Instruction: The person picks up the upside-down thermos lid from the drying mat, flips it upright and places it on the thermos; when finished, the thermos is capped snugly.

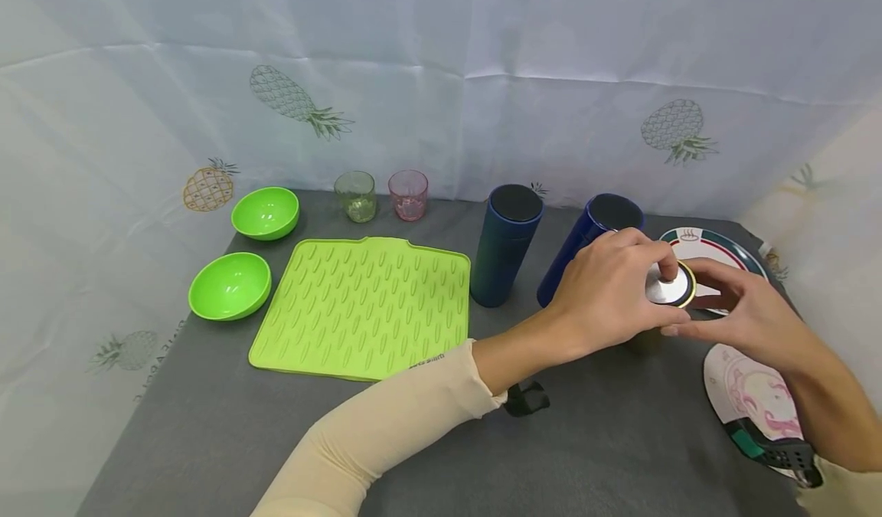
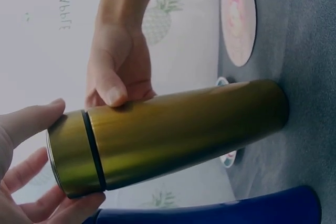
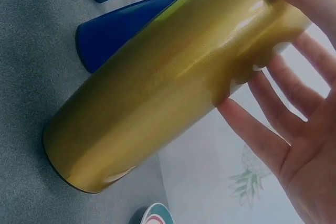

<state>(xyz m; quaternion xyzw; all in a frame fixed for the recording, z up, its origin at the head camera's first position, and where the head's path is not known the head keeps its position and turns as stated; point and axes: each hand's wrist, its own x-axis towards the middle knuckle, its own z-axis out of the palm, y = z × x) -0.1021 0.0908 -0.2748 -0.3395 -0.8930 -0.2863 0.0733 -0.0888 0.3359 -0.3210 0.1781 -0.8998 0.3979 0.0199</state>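
A gold thermos (image 2: 194, 127) with a matching lid (image 2: 76, 153) stands on the grey table in the left wrist view. My left hand (image 1: 613, 291) grips the lid between thumb and fingers, covering part of its silver top in the head view. With thumb and fingertips on opposite sides, my right hand (image 1: 747, 314) holds the thermos body just below the lid. The right wrist view shows the gold body (image 3: 157, 103) slanting across, its base on the table. In the head view my hands hide most of the thermos.
Blue thermoses (image 1: 506, 245) (image 1: 582, 245) stand left of my hands. A rimmed plate (image 1: 744, 260) and a pink-patterned oval piece (image 1: 754, 391) lie at right. Further left are a green mat (image 1: 365, 306), green bowls (image 1: 230, 287) (image 1: 265, 214) and glasses (image 1: 356, 195) (image 1: 409, 195).
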